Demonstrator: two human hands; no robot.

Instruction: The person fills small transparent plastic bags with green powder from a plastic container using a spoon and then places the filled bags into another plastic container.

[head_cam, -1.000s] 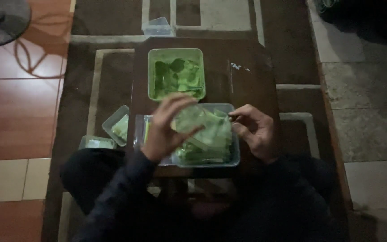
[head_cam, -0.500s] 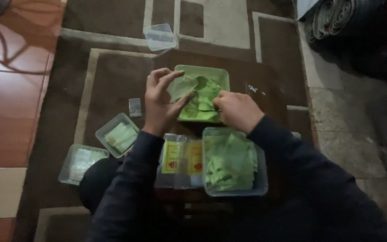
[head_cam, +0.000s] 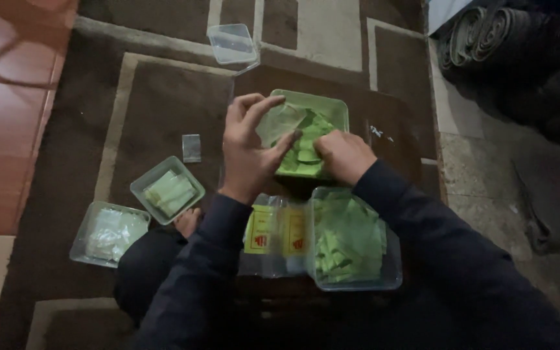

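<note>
Closest to the person sits a clear tub full of green packets. Just beside it on the left lies a clear bag with yellow labels.

A little farther out, both hands are at the green tray. The left hand has its fingers bent and seems to pinch a thin clear wrapper at the tray's near left side. The picture is dim and a bit blurry, so I cannot be sure how firm that pinch is. The right hand is curled over the green packets in the tray, and its fingers are hidden, so I cannot tell if it holds one.

What could go wrong? The tray looks piled high. I think a quick pull could drag packets over the rim, and they could slide onto the rug. The wrapper looks thin and slippery, so it might slip free too.

Off to the left, on the rug, are two small clear tubs with pale green pieces inside, and a tiny clear packet lies alone. Farther away rests a clear lid.

The tray and big tub sit on a low dark wooden table. Under it is a brown rug with tan lines. Reddish wood floor shows at the left, grey tiles at the right, and rolled mats lie in the far corner.
</note>
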